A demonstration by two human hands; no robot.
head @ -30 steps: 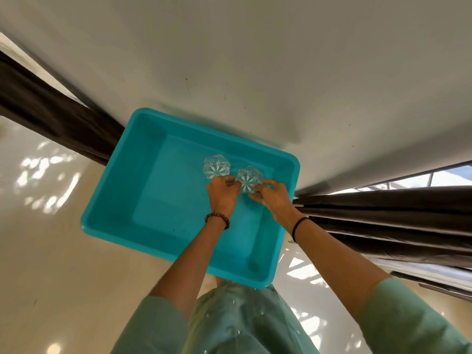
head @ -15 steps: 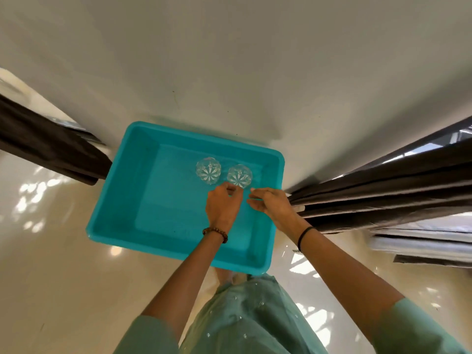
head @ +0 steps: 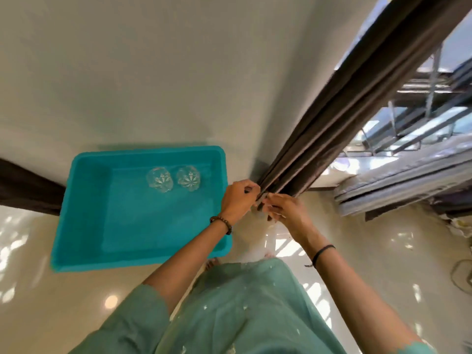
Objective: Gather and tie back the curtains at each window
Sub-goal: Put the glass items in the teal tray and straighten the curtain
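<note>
My left grip [head: 238, 198] is curled tight on the bottom end of the dark brown curtain [head: 332, 129], thumb and fingers pinching its bunched folds. My right grip [head: 286, 210] meets it from the right, fingertips clamped on the same hem, though blur hides exactly which folds it has. The curtain runs as a narrow gathered band from my grips at the centre to the upper right of the frame, along the window [head: 421, 111] edge.

Just left of my left grip sits the teal tub [head: 66, 213] on the floor [head: 370, 251], its right rim passing under my wrist. Two clear glass knobs [head: 159, 179] lie side by side at its upper wall. Open glossy floor spreads at the lower left and the right. A second dark curtain [head: 25, 192] touches the tub's left edge.
</note>
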